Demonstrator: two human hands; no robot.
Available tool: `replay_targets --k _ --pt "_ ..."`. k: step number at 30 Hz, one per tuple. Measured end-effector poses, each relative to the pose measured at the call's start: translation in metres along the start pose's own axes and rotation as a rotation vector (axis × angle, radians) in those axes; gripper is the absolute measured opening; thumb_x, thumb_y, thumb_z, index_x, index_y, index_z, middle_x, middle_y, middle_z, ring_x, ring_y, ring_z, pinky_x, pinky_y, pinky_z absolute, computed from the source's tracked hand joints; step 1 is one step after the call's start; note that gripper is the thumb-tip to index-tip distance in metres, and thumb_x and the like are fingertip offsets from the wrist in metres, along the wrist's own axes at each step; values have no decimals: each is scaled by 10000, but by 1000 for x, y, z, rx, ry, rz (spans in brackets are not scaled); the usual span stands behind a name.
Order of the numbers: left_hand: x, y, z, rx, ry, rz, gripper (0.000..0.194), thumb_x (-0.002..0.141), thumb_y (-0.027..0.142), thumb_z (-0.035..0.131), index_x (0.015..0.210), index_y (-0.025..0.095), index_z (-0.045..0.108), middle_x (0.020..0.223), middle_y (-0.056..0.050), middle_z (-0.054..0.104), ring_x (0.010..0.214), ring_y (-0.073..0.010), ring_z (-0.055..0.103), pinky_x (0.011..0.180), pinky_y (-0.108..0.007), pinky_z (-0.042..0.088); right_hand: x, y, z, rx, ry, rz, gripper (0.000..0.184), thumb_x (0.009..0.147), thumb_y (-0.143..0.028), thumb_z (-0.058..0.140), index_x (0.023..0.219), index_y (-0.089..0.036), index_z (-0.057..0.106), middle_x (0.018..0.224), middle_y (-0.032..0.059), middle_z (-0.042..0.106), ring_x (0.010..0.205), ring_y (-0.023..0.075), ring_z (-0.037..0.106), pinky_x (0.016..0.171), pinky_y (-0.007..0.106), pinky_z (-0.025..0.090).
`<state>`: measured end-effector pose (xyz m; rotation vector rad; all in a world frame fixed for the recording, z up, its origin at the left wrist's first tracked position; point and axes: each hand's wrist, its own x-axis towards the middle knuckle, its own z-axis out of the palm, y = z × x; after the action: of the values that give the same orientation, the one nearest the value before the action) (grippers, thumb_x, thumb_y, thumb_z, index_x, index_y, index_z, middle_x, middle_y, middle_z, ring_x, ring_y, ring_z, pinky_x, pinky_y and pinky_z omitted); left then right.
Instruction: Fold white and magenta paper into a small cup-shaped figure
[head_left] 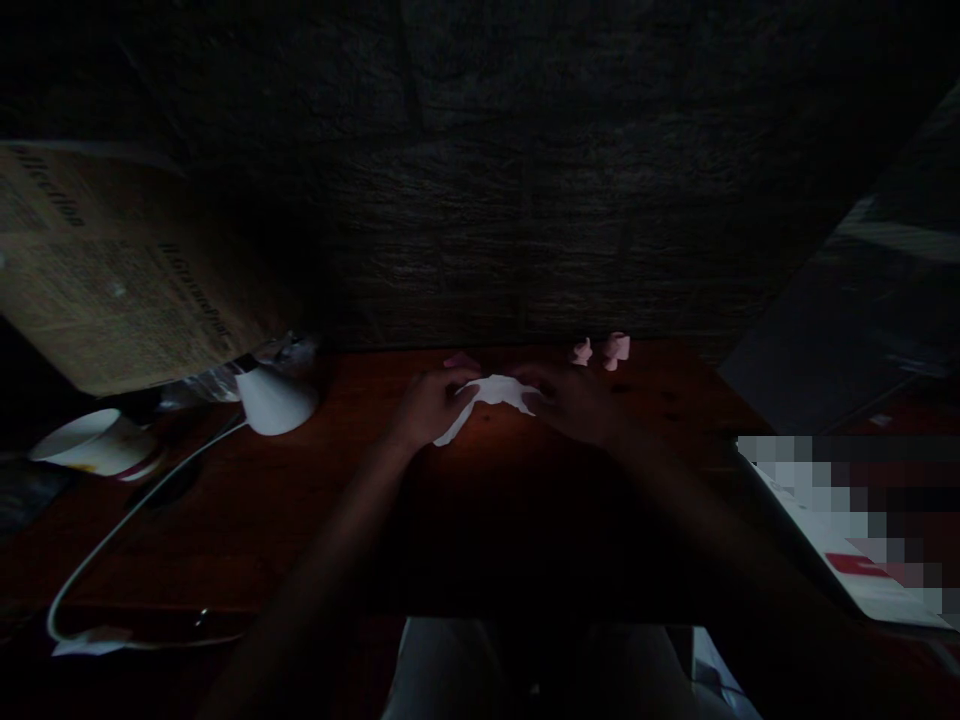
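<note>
A small piece of white paper [491, 396] is held between both hands over a dark red wooden table [315, 500]. My left hand [429, 404] pinches the paper's left part, fingers closed on it. On the paper's right part my right hand [576, 400] is closed too. The scene is very dim, so finger detail is faint. Two small pink folded figures [600, 350] stand on the table just behind my right hand.
A white desk lamp head [274, 400] with a bent white neck [120, 530] sits at left. A white cup [94, 442] and a newspaper sheet [112, 270] lie further left. White papers [862, 560] lie at right. A dark wall stands behind.
</note>
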<state>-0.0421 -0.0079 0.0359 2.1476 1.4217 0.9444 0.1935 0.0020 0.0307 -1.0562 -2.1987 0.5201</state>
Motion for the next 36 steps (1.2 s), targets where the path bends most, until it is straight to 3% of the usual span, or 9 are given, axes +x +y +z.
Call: replay_targets --k 11,16,21,25,36 --pt "-1 6 2 -179 -19 20 212 870 313 642 995 205 774 1088 -64 777 991 -226 704 958 -359 504 2 -14 1 -23 111 -11 348 925 -211 581 1226 -308 726 1197 19 754 1095 277 703 986 445 501" --pt "0 4 3 -78 -121 54 190 877 293 631 947 209 787 991 -52 798 898 -218 718 866 -323 512 2 -9 6 -16 58 -37 290 903 -198 618 1099 -336 780 1100 11 782 985 271 728 922 422 512" --pt "-1 6 3 37 -98 63 219 909 318 595 930 208 784 931 -32 803 824 -197 727 762 -287 508 2 -8 11 -108 98 -66 289 917 -197 612 1128 -317 768 1128 15 777 996 246 728 888 382 530" --pt "-1 8 6 94 -74 83 223 924 290 572 925 206 779 941 -22 803 838 -189 729 768 -287 513 2 -7 13 -214 109 -113 263 935 -199 600 1112 -278 778 1055 39 796 897 222 750 795 329 539" --pt "-1 10 9 67 -75 113 203 937 255 568 953 187 758 972 -41 797 871 -184 730 815 -295 530 2 -8 14 -195 77 -148 269 952 -163 581 1100 -269 778 1066 37 793 931 200 746 814 297 524"
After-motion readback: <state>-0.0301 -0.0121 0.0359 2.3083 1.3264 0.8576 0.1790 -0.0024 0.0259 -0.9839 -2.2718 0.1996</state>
